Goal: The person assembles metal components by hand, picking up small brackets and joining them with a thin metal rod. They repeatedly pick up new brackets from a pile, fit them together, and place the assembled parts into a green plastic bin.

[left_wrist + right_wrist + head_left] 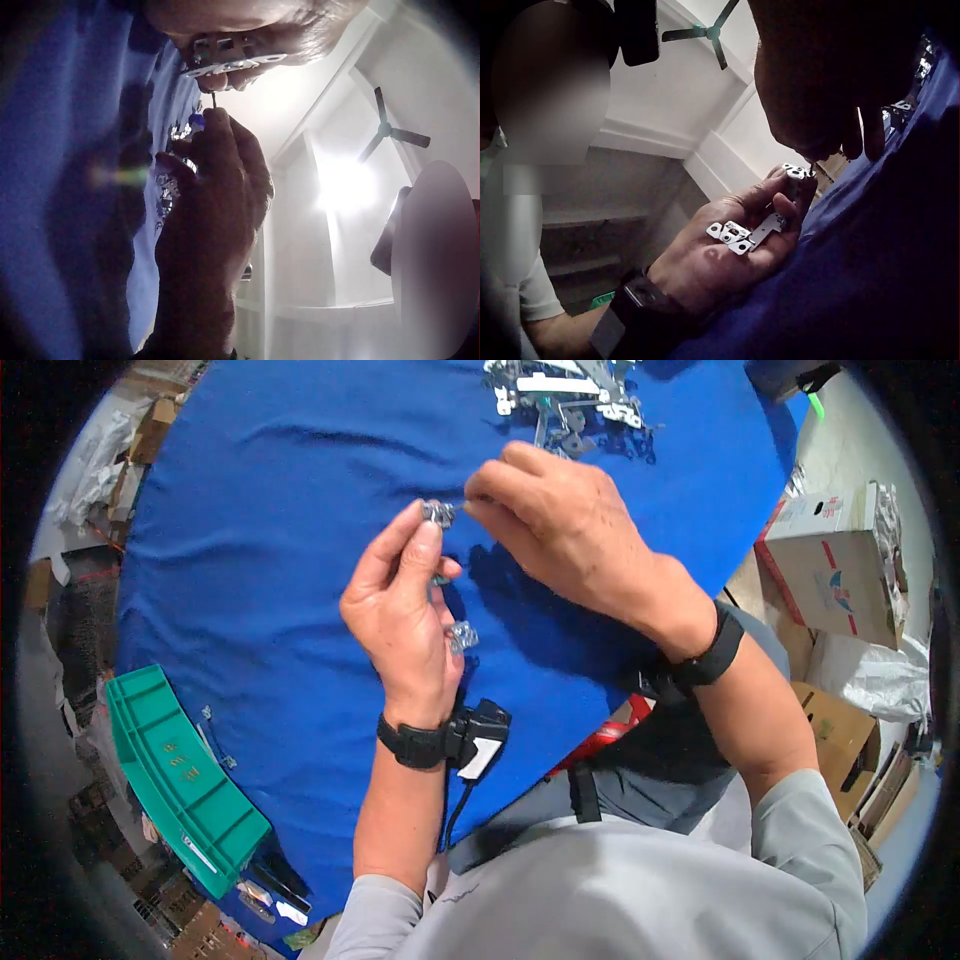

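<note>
When viewed from the head, can see a creased blue cloth (pixel 270 560) stretching widest, beneath both hands. Beyond the cloth on the right, can make out a printed carton (pixel 830 575); at the cloth's left edge, a ribbed green tray (pixel 225 820). Next in size, find the right hand (pixel 580 525), back turned up over the cloth, and facing it the left hand (pixel 405 610). Just beyond the right hand, note a jumbled heap of metal parts (pixel 560 385). Smaller still, see a pierced metal bracket (pixel 462 637) lying against the left palm, below the fingertips. Above it, between left thumb and index fingertip, find a small metal piece (pixel 437 513) firmly pinched, raised off the cloth. Thinnest, from the left wrist, see a slim rod (pixel 214 100), pinched in the right fingertips and pointing at the left hand's work; cannot tell whether touching the small metal piece.
</note>
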Motion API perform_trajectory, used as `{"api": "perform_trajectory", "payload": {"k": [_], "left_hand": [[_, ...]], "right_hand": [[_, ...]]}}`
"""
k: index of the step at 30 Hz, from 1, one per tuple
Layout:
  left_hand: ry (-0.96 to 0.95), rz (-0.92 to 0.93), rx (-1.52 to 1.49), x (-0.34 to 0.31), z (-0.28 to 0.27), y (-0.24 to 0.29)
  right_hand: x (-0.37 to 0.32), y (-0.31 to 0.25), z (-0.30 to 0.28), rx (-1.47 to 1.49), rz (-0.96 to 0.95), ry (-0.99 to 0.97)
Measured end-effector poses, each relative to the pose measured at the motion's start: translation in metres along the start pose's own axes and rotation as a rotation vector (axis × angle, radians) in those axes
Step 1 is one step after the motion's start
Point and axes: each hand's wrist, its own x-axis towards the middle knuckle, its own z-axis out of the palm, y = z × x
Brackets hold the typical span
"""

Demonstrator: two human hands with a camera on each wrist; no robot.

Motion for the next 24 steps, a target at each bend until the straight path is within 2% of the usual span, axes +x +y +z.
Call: {"api": "perform_trajectory", "payload": {"k": [2, 10, 16, 19, 24], "left_hand": [[-0.013, 0.015, -0.017, 0.0008, 0.0013, -0.0015], [0.017, 0.031, -0.075, 0.0015, 0.0057, -0.0004], [-0.015, 0.025, 0.024, 0.0012, -0.0018, -0.0013], [-0.025, 0.036, 0.0, 0.0021, -0.0015, -0.0017], [0.006, 0.063, -0.021, 0.0018, 0.0036, -0.0016]], "right_hand": [[-0.0001, 0.0022, 0.0006, -0.017, -0.051, 0.029], [-0.0006, 0.003, 0.0042, 0.035, -0.01, 0.017], [-0.0018, 0.0055, 0.0039, -0.016, -0.024, -0.041], [-0.0013, 0.0033, 0.0039, 0.077, -0.017, 0.029], [-0.0006, 0.005, 0.0027, -0.011, -0.006, -0.079]]}}
